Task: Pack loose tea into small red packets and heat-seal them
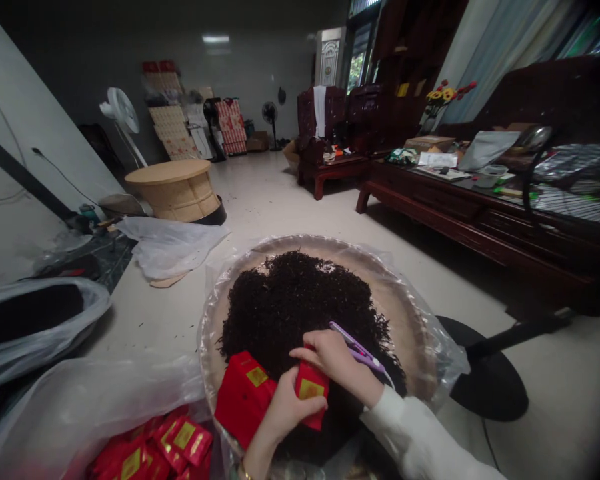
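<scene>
A small red packet [312,400] with a gold label is held over the round tray. Around its lower part, the fingers and thumb of my left hand [287,408] are closed. My right hand [333,357] grips the packet's top edge. Beneath both hands lies a heap of dark, dried, tea-like leaves [300,300] in the plastic-lined tray [413,300]. A slim purple clamp-like tool [365,355] with a white cord rests on the leaves beside my right hand. Left of my left hand, red packets with a gold label [243,393] lie at the tray's edge.
Bottom left, a clear plastic bag [125,393] holds several red packets [155,447]. Another lined bag [93,313] holds dark material. A black stand base [485,373] stands right of the tray. Beyond are a low wooden table [445,233], a round wooden drum [175,193] and a fan [123,110].
</scene>
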`<state>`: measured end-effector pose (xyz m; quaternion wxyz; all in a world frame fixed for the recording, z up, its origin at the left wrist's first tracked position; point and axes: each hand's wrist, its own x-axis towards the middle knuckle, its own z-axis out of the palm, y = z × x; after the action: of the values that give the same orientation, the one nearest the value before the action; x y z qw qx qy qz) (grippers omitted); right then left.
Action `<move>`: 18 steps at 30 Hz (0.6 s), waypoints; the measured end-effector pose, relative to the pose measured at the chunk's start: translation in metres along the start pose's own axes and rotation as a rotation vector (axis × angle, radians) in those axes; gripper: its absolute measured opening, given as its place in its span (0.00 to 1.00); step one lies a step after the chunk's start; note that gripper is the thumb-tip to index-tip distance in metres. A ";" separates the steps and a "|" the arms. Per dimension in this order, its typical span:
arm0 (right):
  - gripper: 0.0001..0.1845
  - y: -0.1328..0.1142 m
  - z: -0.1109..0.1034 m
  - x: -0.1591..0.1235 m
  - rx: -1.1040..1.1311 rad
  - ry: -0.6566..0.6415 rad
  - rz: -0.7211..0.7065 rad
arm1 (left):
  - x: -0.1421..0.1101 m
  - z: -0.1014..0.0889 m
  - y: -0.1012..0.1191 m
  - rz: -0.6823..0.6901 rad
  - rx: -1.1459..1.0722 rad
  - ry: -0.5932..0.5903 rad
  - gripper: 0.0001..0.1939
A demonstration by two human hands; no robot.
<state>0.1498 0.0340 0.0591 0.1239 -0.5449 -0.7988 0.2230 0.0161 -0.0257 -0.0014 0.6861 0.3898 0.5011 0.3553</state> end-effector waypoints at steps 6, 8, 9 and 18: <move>0.26 0.006 0.014 0.003 0.041 0.017 -0.023 | -0.002 0.009 0.001 -0.089 -0.140 -0.040 0.28; 0.25 0.015 0.010 0.002 0.081 0.058 0.018 | -0.001 0.009 0.001 -0.082 -0.144 -0.017 0.27; 0.23 0.023 0.008 0.000 0.082 0.104 0.038 | 0.000 0.008 0.000 -0.077 -0.153 0.007 0.28; 0.28 0.108 0.025 -0.030 -0.089 0.050 0.236 | 0.004 -0.003 -0.003 0.027 -0.216 0.124 0.33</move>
<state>0.2378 0.0337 -0.0144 0.0924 -0.6455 -0.7348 0.1869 0.0142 -0.0231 -0.0059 0.6868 0.2977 0.4961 0.4400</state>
